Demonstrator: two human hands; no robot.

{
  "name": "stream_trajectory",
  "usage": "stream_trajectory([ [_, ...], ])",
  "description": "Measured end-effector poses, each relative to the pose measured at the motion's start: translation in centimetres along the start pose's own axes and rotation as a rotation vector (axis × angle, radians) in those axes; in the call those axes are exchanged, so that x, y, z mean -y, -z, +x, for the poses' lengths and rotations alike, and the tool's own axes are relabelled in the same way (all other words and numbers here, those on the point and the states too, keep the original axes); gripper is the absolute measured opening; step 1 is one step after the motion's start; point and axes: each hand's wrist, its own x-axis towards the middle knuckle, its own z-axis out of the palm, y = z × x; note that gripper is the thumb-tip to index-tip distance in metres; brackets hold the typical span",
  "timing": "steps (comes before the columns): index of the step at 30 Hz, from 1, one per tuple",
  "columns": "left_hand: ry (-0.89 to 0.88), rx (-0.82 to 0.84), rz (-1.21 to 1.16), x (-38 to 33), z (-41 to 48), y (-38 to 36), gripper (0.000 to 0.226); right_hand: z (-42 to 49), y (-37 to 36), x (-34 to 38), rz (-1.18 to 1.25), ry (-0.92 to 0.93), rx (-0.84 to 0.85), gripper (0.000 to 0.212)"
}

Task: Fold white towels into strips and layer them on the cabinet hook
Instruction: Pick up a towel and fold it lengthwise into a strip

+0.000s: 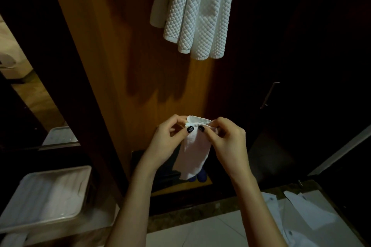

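You hold a small white towel (193, 156) in front of you with both hands, low before the wooden cabinet panel (96, 46). The fingers (179, 120) of your left hand (167, 142) and those of your right hand (227, 143) pinch its gathered top edge, side by side and almost touching. The rest of the cloth hangs straight down between your wrists, so its long axis runs vertically and it already reads as a narrow strip. The white towels (198, 12) already hung up are directly above your hands and well apart from them, draped in long folds; the hook itself is out of view past the top edge. The coming lift looks like a straight rise along the panel, with either hand equally near. Open room lies between your hands and the hanging ends. The dark door with its metal handle (269, 96) stands to the right, and a tray (50, 221) of more white cloth sits low to your left, well clear of that path.
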Motion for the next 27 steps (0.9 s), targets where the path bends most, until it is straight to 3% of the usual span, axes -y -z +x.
stream_trajectory([
  [6,-0.008,0.037,0.000,-0.6,0.2,0.4,0.025,0.6,1.1,0.4,0.137,-0.079,0.142,0.012],
  [16,-0.184,-0.198,0.195,-2.0,-0.1,-1.3,0.009,0.4,0.8,1.5,0.039,-0.064,-0.033,0.014],
  [19,-0.206,-0.211,0.149,-2.5,0.0,-1.6,0.010,0.7,1.2,1.5,0.149,-0.116,-0.002,0.018],
  [23,-0.203,-0.208,0.028,-3.0,0.3,-1.3,0.028,1.6,1.7,1.0,0.200,-0.198,0.190,0.014],
  [27,-0.145,-0.283,-0.092,-1.8,0.5,-1.5,0.031,2.6,1.2,0.8,0.182,-0.180,0.153,0.021],
])
